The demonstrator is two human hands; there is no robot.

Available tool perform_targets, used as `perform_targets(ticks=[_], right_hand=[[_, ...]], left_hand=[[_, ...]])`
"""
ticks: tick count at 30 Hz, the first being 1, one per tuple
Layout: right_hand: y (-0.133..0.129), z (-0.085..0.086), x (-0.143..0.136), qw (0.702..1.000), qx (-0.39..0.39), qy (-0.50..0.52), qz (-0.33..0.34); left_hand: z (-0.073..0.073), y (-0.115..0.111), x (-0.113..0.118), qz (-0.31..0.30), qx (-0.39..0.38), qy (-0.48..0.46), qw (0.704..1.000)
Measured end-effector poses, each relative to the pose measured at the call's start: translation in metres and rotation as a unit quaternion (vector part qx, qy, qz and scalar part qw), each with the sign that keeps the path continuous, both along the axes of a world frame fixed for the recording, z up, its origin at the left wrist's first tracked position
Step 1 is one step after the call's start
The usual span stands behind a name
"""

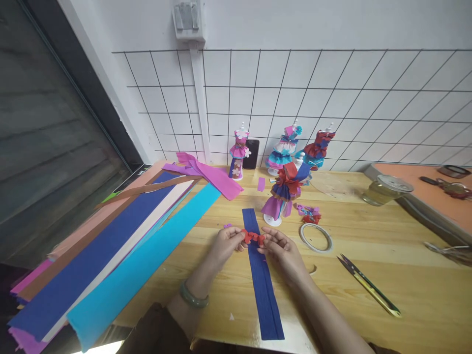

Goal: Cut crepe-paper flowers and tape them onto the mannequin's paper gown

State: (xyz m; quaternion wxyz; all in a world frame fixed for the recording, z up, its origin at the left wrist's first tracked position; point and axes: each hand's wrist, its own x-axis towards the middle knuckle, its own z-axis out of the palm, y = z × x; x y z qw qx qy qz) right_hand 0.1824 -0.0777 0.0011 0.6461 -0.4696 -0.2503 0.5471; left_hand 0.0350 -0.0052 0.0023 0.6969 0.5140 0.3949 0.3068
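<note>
A small red paper piece with a scalloped edge (253, 237) is stretched between my two hands. My left hand (229, 242) pinches its left end, and my right hand (279, 247) holds its right end between thumb and fingers. Beneath the red piece, a long dark blue paper strip (264, 290) lies lengthwise on the wooden table. Just beyond my right hand stands a small dress form (286, 189) in red, blue and pink paper on a white round base. A roll of tape (316, 238) lies to the right of my right hand.
Long coloured paper strips (147, 260) cover the table's left side. Three more dressed forms (239, 152) and a phone (251, 154) stand near the tiled wall. Thread snips (368, 285) lie at right, below a lidded cup (388, 190). Paper scraps (309, 212) sit behind the tape.
</note>
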Motion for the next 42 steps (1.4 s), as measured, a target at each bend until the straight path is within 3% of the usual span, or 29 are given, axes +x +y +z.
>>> perform_targets(ticks=[11,17,22,28,33,42], right_hand=[[-0.002,0.008,0.0,0.994,-0.033,0.061,0.081],[-0.002,0.007,-0.001,0.993,-0.046,0.043,0.099],[-0.004,0.004,-0.005,0.991,-0.011,-0.074,0.108],[-0.006,0.001,-0.012,0.958,0.048,-0.28,0.04],[-0.003,-0.002,-0.009,0.963,0.001,-0.269,0.011],[-0.001,0.0,-0.002,0.975,-0.008,-0.212,0.063]], left_hand=[[0.007,-0.002,-0.002,-0.014,-0.004,-0.011,1.0],[0.009,-0.003,-0.004,-0.064,-0.006,-0.016,0.998],[0.008,-0.004,-0.004,-0.073,0.004,-0.007,0.997],[0.008,-0.006,-0.001,-0.043,0.026,-0.002,0.999],[0.008,-0.005,-0.001,-0.052,0.033,0.019,0.998],[0.004,-0.004,-0.003,-0.089,0.005,0.017,0.996]])
